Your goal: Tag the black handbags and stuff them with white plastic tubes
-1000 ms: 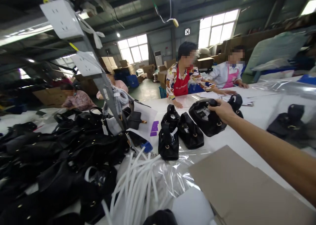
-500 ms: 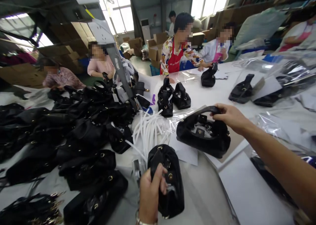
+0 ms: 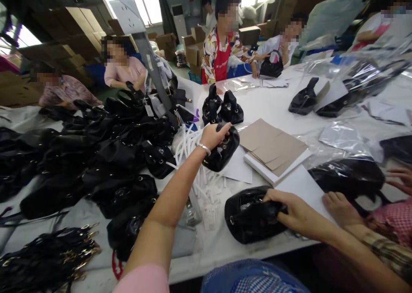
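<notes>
My left hand (image 3: 215, 135) is stretched out over the table and grips a small black handbag (image 3: 224, 152) by its top, held above a bundle of white tubes (image 3: 189, 145). My right hand (image 3: 294, 213) is closed on a second black handbag (image 3: 249, 215) lying near the table's front edge. Two more black handbags (image 3: 222, 107) stand upright just beyond my left hand.
A big heap of black bags (image 3: 96, 155) covers the table's left side. Brown cardboard sheets (image 3: 272, 145) and white sheets lie right of centre. A neighbour's hand (image 3: 339, 207) rests by a plastic-wrapped bag (image 3: 347, 177) at the right. Several people work along the far side.
My right hand has brought its bag from mid-table down to the front edge. My left hand has carried its bag away from me toward the two upright bags. The camera tilted down.
</notes>
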A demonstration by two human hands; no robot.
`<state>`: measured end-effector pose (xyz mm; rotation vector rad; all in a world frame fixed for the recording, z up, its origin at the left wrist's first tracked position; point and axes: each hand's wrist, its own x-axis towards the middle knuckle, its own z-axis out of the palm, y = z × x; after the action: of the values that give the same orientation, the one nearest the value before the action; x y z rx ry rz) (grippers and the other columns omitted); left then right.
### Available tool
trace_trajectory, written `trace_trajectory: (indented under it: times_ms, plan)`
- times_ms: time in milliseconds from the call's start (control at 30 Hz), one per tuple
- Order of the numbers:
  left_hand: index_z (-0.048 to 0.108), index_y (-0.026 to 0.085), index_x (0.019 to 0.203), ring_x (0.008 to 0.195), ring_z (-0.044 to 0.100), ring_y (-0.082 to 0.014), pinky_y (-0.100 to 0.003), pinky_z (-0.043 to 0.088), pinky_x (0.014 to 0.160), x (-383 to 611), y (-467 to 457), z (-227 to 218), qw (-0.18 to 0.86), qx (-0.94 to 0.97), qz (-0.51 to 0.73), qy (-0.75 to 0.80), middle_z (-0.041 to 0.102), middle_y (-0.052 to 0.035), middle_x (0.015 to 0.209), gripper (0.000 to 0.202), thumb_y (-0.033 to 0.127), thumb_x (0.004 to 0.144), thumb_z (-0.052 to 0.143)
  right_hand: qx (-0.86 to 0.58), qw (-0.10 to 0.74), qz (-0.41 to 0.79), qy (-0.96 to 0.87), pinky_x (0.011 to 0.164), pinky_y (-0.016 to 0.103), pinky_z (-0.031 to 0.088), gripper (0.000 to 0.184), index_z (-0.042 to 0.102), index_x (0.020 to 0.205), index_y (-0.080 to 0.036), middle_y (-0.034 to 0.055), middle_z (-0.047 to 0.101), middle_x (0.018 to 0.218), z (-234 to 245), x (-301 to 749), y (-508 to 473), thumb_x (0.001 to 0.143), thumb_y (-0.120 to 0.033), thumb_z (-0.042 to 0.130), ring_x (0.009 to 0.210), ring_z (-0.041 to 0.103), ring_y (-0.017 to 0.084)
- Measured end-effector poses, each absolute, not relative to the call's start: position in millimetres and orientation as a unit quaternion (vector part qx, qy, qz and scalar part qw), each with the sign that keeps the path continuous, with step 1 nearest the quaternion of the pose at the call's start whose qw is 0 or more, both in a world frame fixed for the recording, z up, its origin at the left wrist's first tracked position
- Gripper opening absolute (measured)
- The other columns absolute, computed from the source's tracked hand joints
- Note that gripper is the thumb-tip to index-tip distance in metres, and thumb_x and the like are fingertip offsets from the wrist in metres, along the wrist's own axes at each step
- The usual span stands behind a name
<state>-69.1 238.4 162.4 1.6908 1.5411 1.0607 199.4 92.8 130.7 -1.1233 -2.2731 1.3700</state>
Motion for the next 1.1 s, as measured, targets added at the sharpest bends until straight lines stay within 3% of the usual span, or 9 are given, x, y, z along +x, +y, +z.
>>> trace_trajectory:
  times_ms: [100,167,267,333,433,533,700,900,1100]
  plan:
    - [0.065,0.011,0.065,0.057,0.059,-0.0151,-0.026,0.045,0.066,-70.1,287.4,138.4,0.201,0.705,0.293,0.614,0.058,-0.0022,0.05,0.051,0.057,0.081,0.047,-0.357,0.127,0.462,-0.802,0.075,0.025,0.044,0.036,0.058,0.087,-0.02,0.0009,0.06,0.085,112.4,190.6,82.4,0.062,-0.001,0.04,0.082,0.057,0.015]
    - [0.067,0.011,0.082,0.074,0.062,-0.0179,-0.027,0.046,0.074,-70.1,305.8,115.6,0.171,0.706,0.262,0.635,0.067,-0.0059,0.07,0.039,0.048,0.08,0.056,-0.35,0.129,0.438,-0.818,0.078,0.027,0.045,0.042,0.058,0.091,-0.021,0.0023,0.06,0.09,94.4,184.9,79.8,0.06,0.0,0.039,0.088,0.058,0.017]
    - [0.058,0.012,0.115,0.087,0.063,-0.0161,-0.025,0.046,0.082,-74.0,307.1,81.2,0.217,0.709,0.239,0.626,0.07,-0.007,0.095,0.039,0.022,0.078,0.061,-0.378,0.148,0.389,-0.827,0.09,0.031,0.044,0.056,0.056,0.105,-0.022,0.0042,0.06,0.106,69.3,178.1,77.8,0.058,0.001,0.038,0.103,0.056,0.019]
    - [0.054,0.012,0.122,0.092,0.064,-0.0146,-0.024,0.046,0.085,-84.0,292.9,64.6,0.254,0.72,0.235,0.602,0.069,-0.0083,0.105,0.046,0.013,0.077,0.06,-0.402,0.163,0.355,-0.828,0.101,0.035,0.038,0.066,0.049,0.121,-0.023,0.0047,0.054,0.122,59.5,177.5,75.4,0.061,0.001,0.038,0.117,0.049,0.019]
    - [0.061,0.013,0.112,0.094,0.064,-0.0145,-0.024,0.046,0.088,-111.0,254.7,51.2,0.265,0.726,0.229,0.592,0.069,-0.0087,0.107,0.033,0.015,0.08,0.057,-0.426,0.175,0.315,-0.83,0.108,0.039,0.033,0.066,0.035,0.137,-0.026,0.0043,0.044,0.137,55.0,183.5,67.1,0.074,-0.005,0.041,0.127,0.041,0.02]
    - [0.067,0.015,0.099,0.083,0.066,-0.0138,-0.025,0.049,0.082,-136.6,199.7,41.2,0.296,0.715,0.123,0.622,0.072,-0.0053,0.091,0.023,0.022,0.084,0.052,-0.454,0.197,0.281,-0.822,0.109,0.041,0.033,0.061,0.028,0.142,-0.027,0.0053,0.041,0.141,52.3,190.7,54.1,0.084,-0.02,0.048,0.129,0.04,0.023]
    - [0.07,0.016,0.086,0.07,0.067,-0.0122,-0.021,0.05,0.072,-132.2,101.5,5.1,0.365,0.675,-0.071,0.638,0.071,-0.0017,0.07,0.015,0.017,0.079,0.056,-0.481,0.227,0.279,-0.8,0.109,0.044,0.033,0.055,0.034,0.138,-0.024,0.0073,0.042,0.14,35.4,188.9,42.9,0.085,-0.029,0.05,0.127,0.042,0.025]
    - [0.068,0.009,0.093,0.1,0.063,-0.0236,-0.031,0.047,0.088,-95.9,49.0,-44.7,0.314,0.644,-0.123,0.687,0.067,-0.0167,0.1,0.018,0.013,0.078,0.06,-0.535,0.215,0.218,-0.787,0.1,0.038,0.042,0.04,0.056,0.112,-0.026,0.0023,0.06,0.117,30.3,192.2,48.9,0.079,-0.011,0.039,0.111,0.056,0.021]
    - [0.064,0.012,0.103,0.101,0.061,-0.0247,-0.034,0.047,0.085,-88.4,40.5,-70.0,0.284,0.624,-0.095,0.721,0.062,-0.0167,0.108,0.024,0.022,0.084,0.053,-0.542,0.204,0.201,-0.79,0.1,0.038,0.043,0.043,0.052,0.123,-0.024,0.0041,0.058,0.121,45.7,198.8,39.4,0.082,-0.014,0.041,0.112,0.055,0.022]
